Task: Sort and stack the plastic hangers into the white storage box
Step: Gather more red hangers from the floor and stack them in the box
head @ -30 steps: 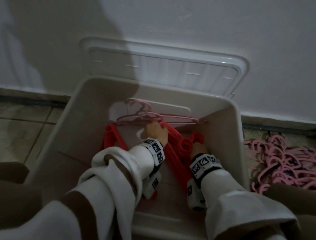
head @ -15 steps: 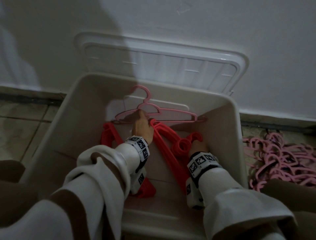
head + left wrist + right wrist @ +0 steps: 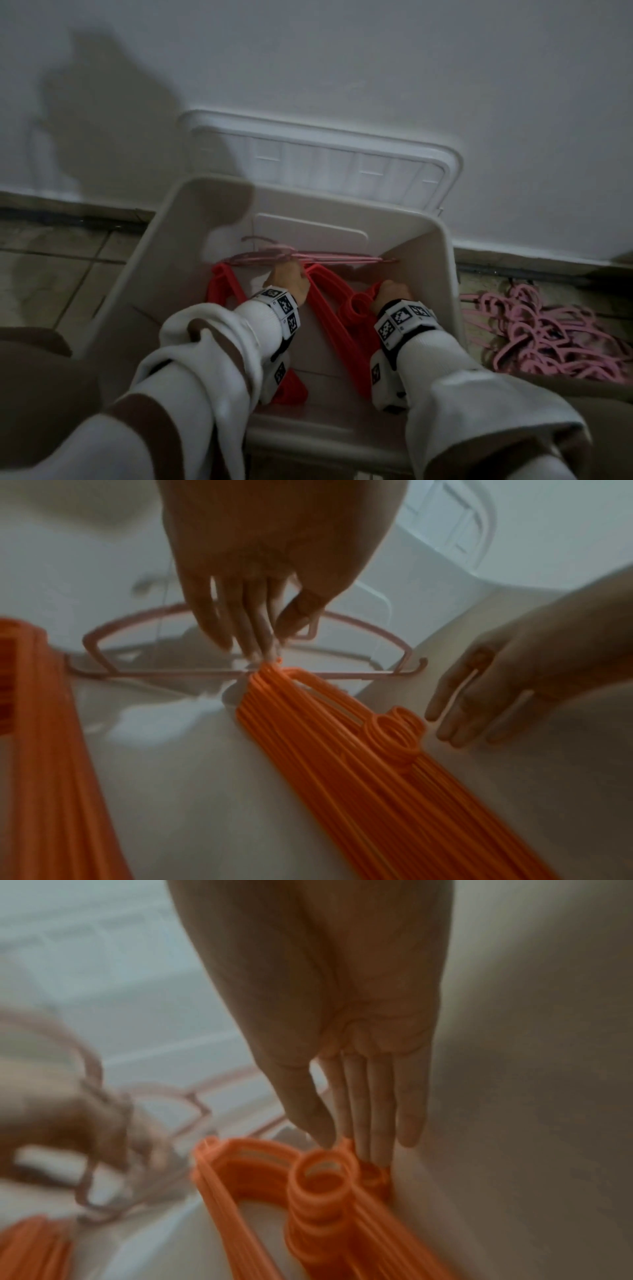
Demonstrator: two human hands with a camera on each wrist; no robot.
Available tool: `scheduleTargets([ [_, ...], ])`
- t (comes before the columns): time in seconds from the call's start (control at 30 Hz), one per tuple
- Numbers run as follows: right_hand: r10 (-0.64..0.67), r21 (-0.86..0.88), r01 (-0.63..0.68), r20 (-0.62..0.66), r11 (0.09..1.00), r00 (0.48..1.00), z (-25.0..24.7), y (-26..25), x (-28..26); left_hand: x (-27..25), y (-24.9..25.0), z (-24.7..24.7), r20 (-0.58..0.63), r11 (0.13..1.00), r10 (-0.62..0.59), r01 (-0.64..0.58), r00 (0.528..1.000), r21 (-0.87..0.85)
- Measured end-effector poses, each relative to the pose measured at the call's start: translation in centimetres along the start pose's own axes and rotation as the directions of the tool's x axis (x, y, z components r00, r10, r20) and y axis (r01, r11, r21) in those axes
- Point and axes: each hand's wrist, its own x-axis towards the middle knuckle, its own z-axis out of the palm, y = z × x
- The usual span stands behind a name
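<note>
The white storage box [image 3: 144, 284] stands open on the floor. Two bundles of red hangers [image 3: 329, 308] [image 3: 342, 764] lie on its bottom, one against the left wall [image 3: 222, 284]. A thin pink hanger [image 3: 329, 258] [image 3: 359, 673] lies low across the far end. My left hand [image 3: 287, 277] [image 3: 267, 631] pinches this pink hanger at its middle, just above the red bundle's tip. My right hand [image 3: 390, 293] [image 3: 359, 1137] has straight fingers touching the red hooks [image 3: 322, 1177] beside the box's right wall.
A pile of pink hangers [image 3: 541, 335] lies on the floor right of the box. The box lid [image 3: 325, 154] leans on the wall behind. Tiled floor [image 3: 51, 274] runs along the left. My sleeves cover the box's near part.
Half a second ago my left hand held the pink hanger upright with its hook up; now it is lowered almost flat at the far end. My right hand stays on the red hooks.
</note>
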Motion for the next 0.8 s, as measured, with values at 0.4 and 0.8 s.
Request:
scheduleTargets([
  [0.4, -0.180, -0.007, 0.180, 0.019, 0.984, 0.984, -2.6, -0.7, -3.8, -5.2, 3.8, -3.5, 0.326, 0.970, 0.188, -0.227, 0.927, 0.085],
  [0.8, -0.337, 0.131, 0.350, -0.111, 0.928, 0.935, -10.1, 3.0, -9.1, -9.8, 10.0, -7.5, 0.215, 0.924, 0.383, -0.372, 0.898, -0.094],
])
